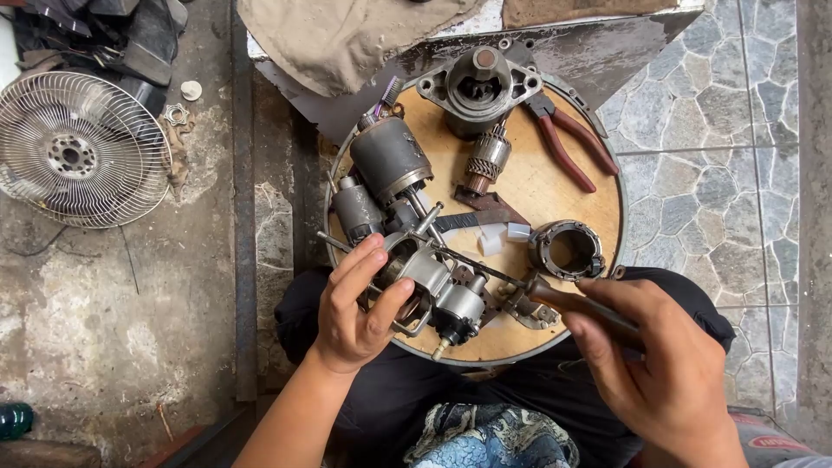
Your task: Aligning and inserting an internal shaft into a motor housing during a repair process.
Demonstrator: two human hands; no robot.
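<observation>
A round wooden tabletop (pixel 555 186) with a metal rim fills the middle of the scene, resting above the person's dark-trousered lap. Far to the left, on the stained concrete floor (pixel 113 295), lies a round white wire fan guard (pixel 78 149). A crumpled beige cloth (pixel 338 39) lies at the far edge, partly over a grey metal sheet (pixel 607 52).

On the tabletop's far side stands a grey cast-metal starter housing (pixel 478 87), with a small ribbed armature (pixel 487 160) just near of it. Red-handled pliers (pixel 568 139) lie to the right of the housing. A dark grey cylindrical motor body (pixel 390 158) lies on the left part, with a smaller grey cylinder (pixel 357 210) just beside it. On the right part sits an open metal ring with windings inside (pixel 566 250), and a few small white blocks (pixel 503 236) lie left of it.

At the near edge, the left hand (pixel 355 308) is wrapped around a grey metal starter assembly (pixel 433 282), thumb and fingers closed on its left side. The right hand (pixel 667 368) is clamped on the brown wooden handle of a screwdriver (pixel 576 303), whose thin shaft reaches left to the assembly. The hands are apart, the assembly between them.
</observation>
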